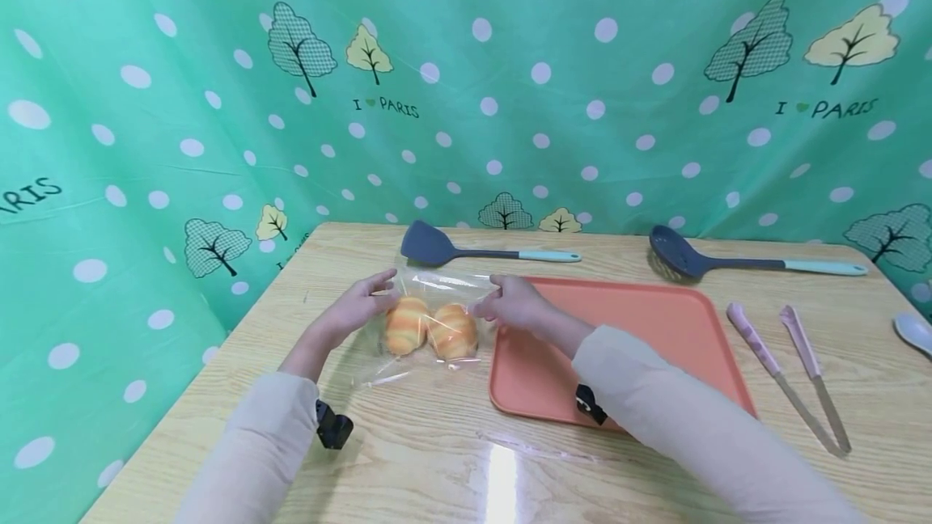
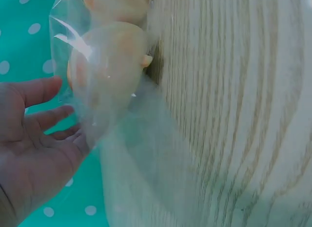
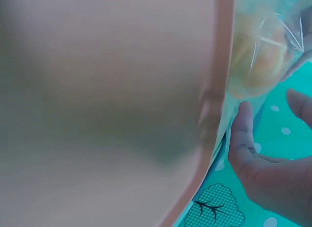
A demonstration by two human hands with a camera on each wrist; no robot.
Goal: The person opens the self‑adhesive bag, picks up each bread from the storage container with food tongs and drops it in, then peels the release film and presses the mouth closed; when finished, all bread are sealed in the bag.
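Note:
Two striped orange-and-cream bread rolls, the left one point(image 1: 405, 326) and the right one point(image 1: 453, 334), lie side by side in a clear plastic bag point(image 1: 437, 279) on the wooden table. At the bag's left side is my left hand point(image 1: 358, 306), its fingers reaching along the plastic. The left wrist view shows that hand point(image 2: 46, 139) with thumb and fingers apart, fingertips right at the bag's edge. Across from it, my right hand point(image 1: 518, 304) is over the tray's left edge, fingertips near the right roll. In the right wrist view its thumb and finger are spread.
A coral tray point(image 1: 655, 322) sits right of the bag, under my right forearm. Behind lie a dark-blue turner point(image 1: 428, 246) and a slotted spoon point(image 1: 673, 251). Two pink-handled knives, one left point(image 1: 753, 340) and one right point(image 1: 801, 342), and a pale spoon point(image 1: 913, 331) lie farther right.

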